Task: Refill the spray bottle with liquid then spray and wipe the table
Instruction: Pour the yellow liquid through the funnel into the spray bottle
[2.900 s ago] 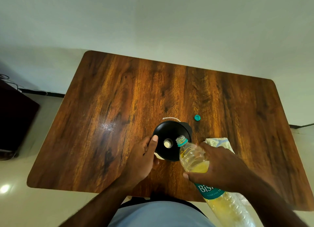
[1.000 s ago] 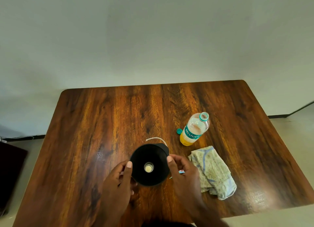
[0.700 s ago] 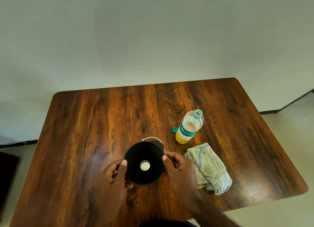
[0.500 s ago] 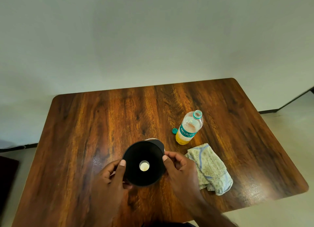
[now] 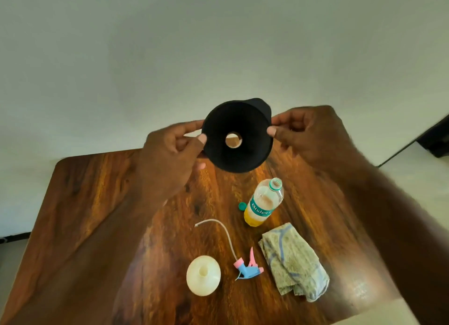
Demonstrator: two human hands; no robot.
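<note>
I hold a black funnel (image 5: 239,135) in the air above the far part of the wooden table (image 5: 102,203). My left hand (image 5: 170,162) pinches its left rim, and my right hand (image 5: 311,132) pinches its right rim. Below, the cream spray bottle (image 5: 203,278) stands with its neck uncovered, seen from above. Its pink and blue spray head (image 5: 247,267) with a white tube lies just to its right. A clear plastic bottle (image 5: 263,204) with yellow liquid stands uncapped further back. A crumpled patterned cloth (image 5: 292,261) lies at the right.
A small green cap (image 5: 242,206) lies just left of the plastic bottle. A pale wall rises behind the table. A dark object (image 5: 435,140) sits on the floor at the far right.
Both hands have lifted the funnel off the spray bottle and raised it well above the table. The spray bottle's neck and the spray head are now uncovered.
</note>
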